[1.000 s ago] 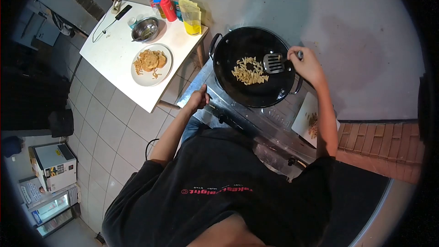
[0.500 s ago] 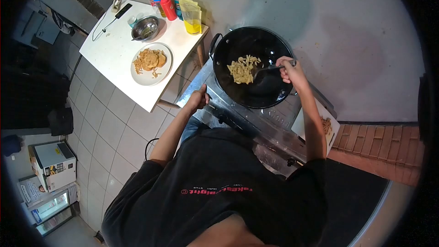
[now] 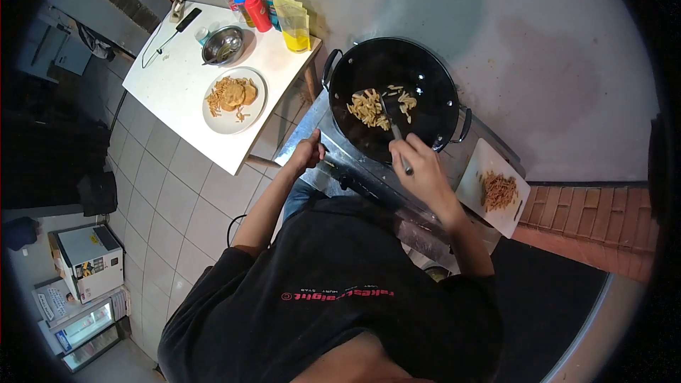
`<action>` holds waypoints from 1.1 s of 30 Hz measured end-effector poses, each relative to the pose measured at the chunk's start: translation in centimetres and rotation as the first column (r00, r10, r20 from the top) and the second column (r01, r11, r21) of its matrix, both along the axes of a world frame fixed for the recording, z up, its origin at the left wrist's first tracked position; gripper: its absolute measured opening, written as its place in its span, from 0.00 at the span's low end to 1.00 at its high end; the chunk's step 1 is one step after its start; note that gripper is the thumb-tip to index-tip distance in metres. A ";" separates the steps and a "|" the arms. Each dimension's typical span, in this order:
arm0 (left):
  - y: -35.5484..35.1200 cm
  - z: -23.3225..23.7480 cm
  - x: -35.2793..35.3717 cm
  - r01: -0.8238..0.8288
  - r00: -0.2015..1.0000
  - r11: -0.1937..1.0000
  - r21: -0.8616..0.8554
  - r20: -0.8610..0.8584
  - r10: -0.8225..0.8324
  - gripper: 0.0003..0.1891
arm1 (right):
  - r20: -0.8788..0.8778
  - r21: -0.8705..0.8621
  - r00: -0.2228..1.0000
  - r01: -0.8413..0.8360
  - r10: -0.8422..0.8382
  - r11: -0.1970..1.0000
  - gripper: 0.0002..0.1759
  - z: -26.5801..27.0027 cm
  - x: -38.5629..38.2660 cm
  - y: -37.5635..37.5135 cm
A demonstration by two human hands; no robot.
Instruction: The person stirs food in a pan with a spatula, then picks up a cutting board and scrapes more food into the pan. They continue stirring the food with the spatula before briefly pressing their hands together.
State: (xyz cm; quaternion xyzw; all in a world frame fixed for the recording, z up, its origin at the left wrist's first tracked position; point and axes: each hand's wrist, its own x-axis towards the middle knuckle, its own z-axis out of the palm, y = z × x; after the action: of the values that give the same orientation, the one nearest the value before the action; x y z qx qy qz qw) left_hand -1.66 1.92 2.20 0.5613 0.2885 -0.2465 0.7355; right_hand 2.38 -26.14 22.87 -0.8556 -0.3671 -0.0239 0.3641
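My right hand [image 3: 420, 174] is wrapped around the handle of a metal spatula [image 3: 396, 130], over the near side of a black wok [image 3: 433, 99]. The spatula's head is down among pale, cut food pieces [image 3: 367, 108] in the wok; a smaller clump lies to its right. My left hand [image 3: 307, 154] is closed beside the front edge of the metal stove [image 3: 305, 128], left of the wok. A small dark piece shows at its fingers, and I cannot tell what it is.
On the white table [image 3: 174, 92] at left are a plate [image 3: 248, 122] of food, a metal bowl [image 3: 223, 54], a red bottle [image 3: 257, 14] and a yellow pouch [image 3: 294, 25]. A white cutting board [image 3: 474, 177] with brown cut pieces [image 3: 499, 191] lies right of the stove.
My right hand has moved left and toward me with the spatula, which now points away from me. The food in the wok has spread into two clumps. My left hand stays in place.
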 end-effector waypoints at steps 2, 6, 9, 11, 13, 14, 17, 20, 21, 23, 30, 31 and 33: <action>0.0 -0.2 -0.1 0.004 1.000 1.000 0.001 0.004 -0.004 0.39 | 0.051 -0.113 0.999 -0.008 0.014 0.994 0.08 0.5 -1.3 -0.3; 0.1 -0.2 0.0 -0.008 1.000 1.000 0.005 0.029 0.008 0.39 | 0.189 -0.247 0.981 0.002 0.046 0.969 0.14 1.1 -2.2 -1.0; 0.0 -0.1 -0.1 -0.017 1.000 1.000 -0.004 0.014 0.017 0.39 | 0.169 -0.285 0.985 0.012 0.038 0.958 0.15 2.2 -2.8 -1.5; 0.0 -0.1 -0.1 -0.025 1.000 1.000 0.004 0.015 0.025 0.39 | 0.165 -0.297 0.985 0.001 0.050 0.955 0.16 2.8 -3.1 -1.5; -0.2 0.1 -0.1 -0.017 1.000 1.000 0.016 0.019 0.016 0.39 | 0.168 -0.273 0.984 -0.011 0.059 0.962 0.15 2.6 -3.3 -1.3; -0.1 0.2 -0.1 -0.012 1.000 0.999 0.030 0.027 0.012 0.39 | 0.176 -0.246 0.982 -0.026 0.071 0.969 0.15 2.5 -3.3 -1.2; 0.0 -0.1 -0.1 -0.005 1.000 1.000 0.015 0.017 0.005 0.39 | 0.164 -0.212 0.985 -0.027 0.062 0.977 0.13 2.0 -3.9 -0.2; 0.1 -0.3 -0.1 -0.010 1.000 1.000 -0.014 -0.002 0.010 0.39 | 0.173 -0.186 0.983 -0.026 0.058 0.982 0.12 1.3 -4.1 1.0; 0.1 -0.2 -0.1 -0.010 1.000 1.000 -0.012 -0.004 0.010 0.39 | 0.170 -0.164 0.984 -0.032 0.060 0.986 0.11 1.0 -4.0 1.3; 0.1 -0.1 -0.1 0.005 1.000 1.000 -0.030 0.014 -0.005 0.39 | 0.161 -0.152 0.985 -0.029 0.054 0.988 0.10 0.2 -3.6 1.8; 0.0 0.2 -0.1 -0.006 1.000 1.000 -0.031 0.004 0.006 0.39 | 0.114 -0.096 0.976 0.197 -0.186 0.976 0.07 -1.0 -0.6 0.9; 0.0 0.1 -0.1 -0.013 1.000 1.000 -0.010 0.013 0.013 0.39 | 0.099 -0.086 0.960 0.269 -0.260 0.959 0.05 -0.4 -0.4 0.5; 0.0 -0.1 -0.2 -0.016 1.000 1.000 0.009 0.019 0.016 0.39 | 0.098 0.080 0.945 0.304 -0.311 0.949 0.03 0.2 1.2 -0.7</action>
State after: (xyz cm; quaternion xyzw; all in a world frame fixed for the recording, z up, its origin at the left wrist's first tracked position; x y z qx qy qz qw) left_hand -1.87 1.88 2.12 0.5646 0.2873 -0.2339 0.7375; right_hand 3.55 -26.83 23.08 -0.8878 -0.2478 -0.1389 0.3622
